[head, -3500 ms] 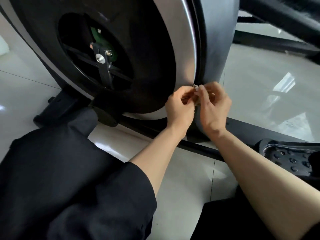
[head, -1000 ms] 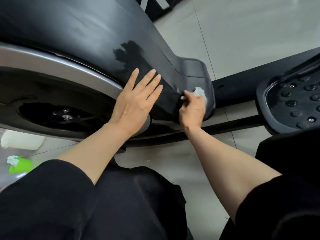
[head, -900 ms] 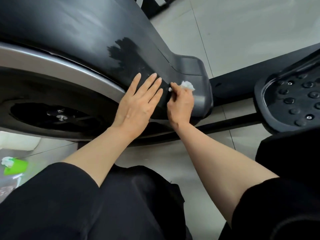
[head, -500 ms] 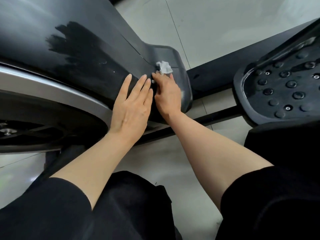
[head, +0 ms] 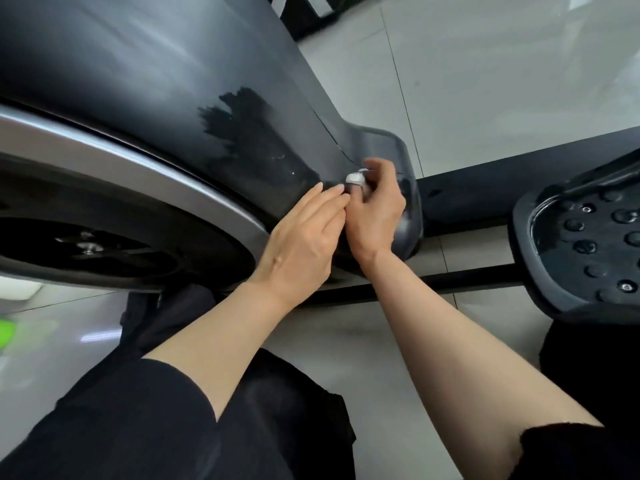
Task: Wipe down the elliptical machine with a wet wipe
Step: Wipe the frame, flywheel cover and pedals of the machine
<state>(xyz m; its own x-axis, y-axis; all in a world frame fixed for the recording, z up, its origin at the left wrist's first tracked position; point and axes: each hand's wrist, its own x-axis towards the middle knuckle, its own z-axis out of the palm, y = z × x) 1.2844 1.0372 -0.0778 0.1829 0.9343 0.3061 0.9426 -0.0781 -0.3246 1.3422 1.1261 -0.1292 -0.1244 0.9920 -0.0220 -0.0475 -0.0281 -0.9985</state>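
The elliptical machine's dark grey housing (head: 145,84) fills the upper left, with a silver rim and black flywheel disc (head: 104,244) below it. A darker wet patch (head: 249,133) marks the housing. My right hand (head: 375,209) grips a small bunched white wet wipe (head: 355,178) against the housing's lower end. My left hand (head: 304,244) lies flat beside it, fingers straight, fingertips touching the housing next to the wipe.
A black studded pedal (head: 581,251) sits at the right edge. A black frame rail (head: 485,181) runs behind the hands across the pale tiled floor (head: 485,81). A blurred green object (head: 7,336) lies at the far left. My black-clad knees fill the bottom.
The wiping hand slid along the housing's lower end, the wipe now tucked more into its fingers. My left hand stayed flat beside it. The view shifted, bringing the flywheel back in sight.
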